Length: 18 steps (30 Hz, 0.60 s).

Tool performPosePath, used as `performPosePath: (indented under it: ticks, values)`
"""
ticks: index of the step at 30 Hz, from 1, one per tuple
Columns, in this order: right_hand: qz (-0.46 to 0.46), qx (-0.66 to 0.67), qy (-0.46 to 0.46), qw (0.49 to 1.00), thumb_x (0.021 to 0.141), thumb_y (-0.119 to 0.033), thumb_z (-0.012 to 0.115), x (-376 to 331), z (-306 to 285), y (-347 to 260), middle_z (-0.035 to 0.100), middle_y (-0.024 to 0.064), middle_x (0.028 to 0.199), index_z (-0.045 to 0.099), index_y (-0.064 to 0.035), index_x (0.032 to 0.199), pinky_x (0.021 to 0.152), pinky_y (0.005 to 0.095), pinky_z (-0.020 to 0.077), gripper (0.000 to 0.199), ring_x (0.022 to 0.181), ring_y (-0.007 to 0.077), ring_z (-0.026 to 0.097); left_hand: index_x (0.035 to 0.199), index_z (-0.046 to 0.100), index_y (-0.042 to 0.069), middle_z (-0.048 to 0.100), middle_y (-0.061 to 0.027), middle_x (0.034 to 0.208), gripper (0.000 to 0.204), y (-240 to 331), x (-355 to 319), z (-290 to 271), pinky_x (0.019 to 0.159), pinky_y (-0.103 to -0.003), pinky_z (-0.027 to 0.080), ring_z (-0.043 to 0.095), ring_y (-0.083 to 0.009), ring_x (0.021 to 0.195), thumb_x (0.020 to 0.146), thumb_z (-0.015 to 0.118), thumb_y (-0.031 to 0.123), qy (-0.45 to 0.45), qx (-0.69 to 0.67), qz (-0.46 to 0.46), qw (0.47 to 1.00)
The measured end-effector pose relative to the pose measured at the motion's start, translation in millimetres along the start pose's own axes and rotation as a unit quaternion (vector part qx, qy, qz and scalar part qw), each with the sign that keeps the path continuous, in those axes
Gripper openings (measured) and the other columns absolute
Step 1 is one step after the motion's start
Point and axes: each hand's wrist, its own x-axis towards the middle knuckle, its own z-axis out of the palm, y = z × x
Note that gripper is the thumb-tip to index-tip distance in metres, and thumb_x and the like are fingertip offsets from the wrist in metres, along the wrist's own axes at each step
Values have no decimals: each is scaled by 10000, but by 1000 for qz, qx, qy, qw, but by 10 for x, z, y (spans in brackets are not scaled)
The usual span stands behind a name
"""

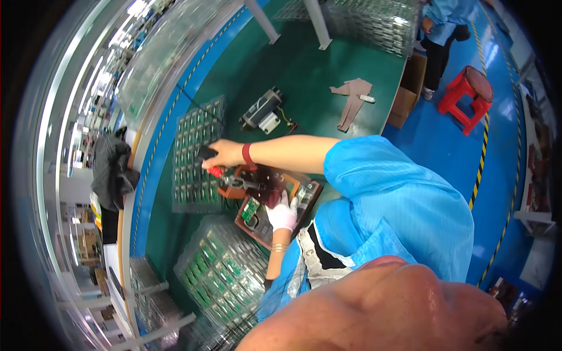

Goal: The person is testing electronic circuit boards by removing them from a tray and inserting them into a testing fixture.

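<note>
Green bench matting (304, 76) is spread beneath a brown test fixture (281, 202); its edge is gripped by the gloved left hand (283, 213); a small dark part (206, 153) is pinched by the right hand (225, 155) over a circuit-board tray (196, 175)

A single head-worn fisheye view looks steeply down from above and close onto a green workbench (304, 64), filling the frame's middle; the blue floor (503, 164) curves along the right edge.
</note>
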Motion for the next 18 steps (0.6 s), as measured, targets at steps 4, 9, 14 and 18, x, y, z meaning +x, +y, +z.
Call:
performPosePath:
  ticks: [4, 9, 14, 18]
  values:
    - [6, -71, 47, 996, 768, -270, 707, -44, 50, -88, 651, 66, 743, 639, 4, 888, 567, 245, 468, 306, 598, 130, 553, 1337, 441, 69, 589, -163, 1187, 618, 20, -80, 74, 1054, -570, 199, 539, -361, 1071, 883, 397, 486, 34, -29, -30, 999]
    - [-35, -111, 67, 991, 804, -321, 706, -3, 30, -134, 691, 126, 796, 621, 52, 907, 558, 216, 516, 396, 650, 152, 648, 1260, 517, 62, 583, -178, 1182, 545, 8, -72, 98, 1059, -568, 193, 522, -373, 1068, 863, 451, 430, 133, -85, 12, 987]
    - [26, -78, -2, 997, 841, -250, 647, 117, 102, 2, 690, 81, 852, 641, 0, 937, 603, 230, 490, 268, 664, 148, 620, 1209, 559, 68, 570, -149, 1219, 504, -37, -222, 142, 1010, -524, 263, 525, -342, 1070, 858, 478, 420, 142, -67, -23, 987]
    - [-66, -110, 10, 992, 832, -243, 635, 124, -105, 212, 682, 64, 800, 642, -9, 881, 639, 239, 467, 239, 657, 151, 592, 1200, 566, 74, 565, -133, 1233, 493, 132, -159, -16, 987, -503, 297, 526, -335, 1076, 853, 496, 417, 100, -68, -39, 992]
